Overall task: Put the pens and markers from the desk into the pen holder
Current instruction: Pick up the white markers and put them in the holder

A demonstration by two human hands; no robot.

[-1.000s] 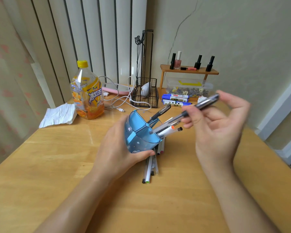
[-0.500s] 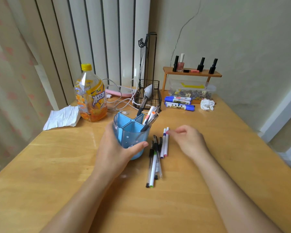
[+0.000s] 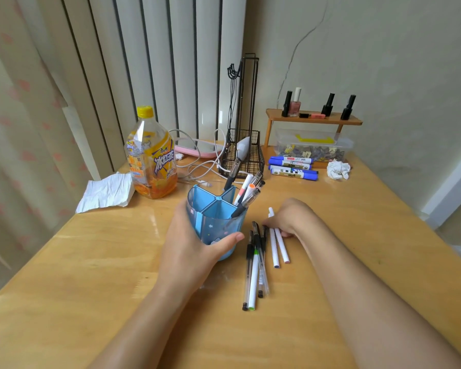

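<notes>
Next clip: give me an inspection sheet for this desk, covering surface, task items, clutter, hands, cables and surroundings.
Surface: wooden desk.
Job's things: blue pen holder upright, several pens in its right compartments; loose pens and two white pens lie beside it; blue markers at the back.
Clutter: drink bottle, paper napkin, crumpled tissue, wire basket, clip box, small shelf with nail polish.
Hands: left hand grips the holder; right hand on the white pens.
Cables: white cables behind the holder.
Surroundings: vertical blinds, cracked wall.

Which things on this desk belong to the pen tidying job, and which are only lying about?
Job: blue pen holder, loose pens, two white markers, blue whiteboard markers.

Lying about: iced tea bottle, crumpled tissue, nail polish bottles, wire basket.
</notes>
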